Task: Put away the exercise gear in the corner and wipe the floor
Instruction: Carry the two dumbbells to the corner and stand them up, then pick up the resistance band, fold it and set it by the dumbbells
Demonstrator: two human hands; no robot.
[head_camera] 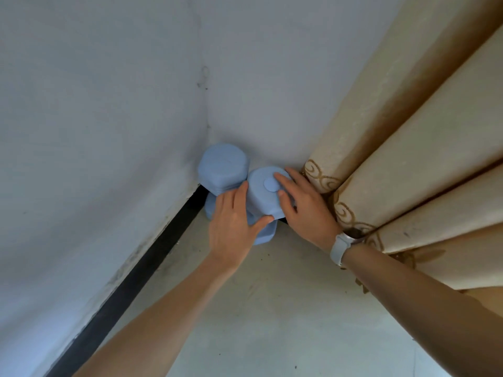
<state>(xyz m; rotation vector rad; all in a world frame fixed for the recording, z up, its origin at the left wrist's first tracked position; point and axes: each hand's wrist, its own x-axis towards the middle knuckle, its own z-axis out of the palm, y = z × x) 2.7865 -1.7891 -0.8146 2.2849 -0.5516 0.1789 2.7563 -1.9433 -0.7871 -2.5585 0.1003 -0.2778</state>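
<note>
Dumbbells: two light-blue ones stand upright on end in the corner; back dumbbell (222, 165) against the walls, front dumbbell (261, 194) just beside it, touching.
Left hand (234, 224): on the front dumbbell's near side, fingers (239, 195) straight, thumb under its top head.
Right hand (304, 206): on the same dumbbell's top and right side, fingers spread.
Watch (340, 247): white, on the right wrist.
Curtain (402, 148): beige, gold-scrolled hem, just right of the dumbbells.
Floor (272, 322): pale, lightly speckled.
Skirting (130, 284): black, along the left wall.

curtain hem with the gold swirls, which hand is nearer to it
Right. The right hand lies beside the curtain hem, fingers on the near dumbbell. The left hand is across that dumbbell, farther away.
</note>
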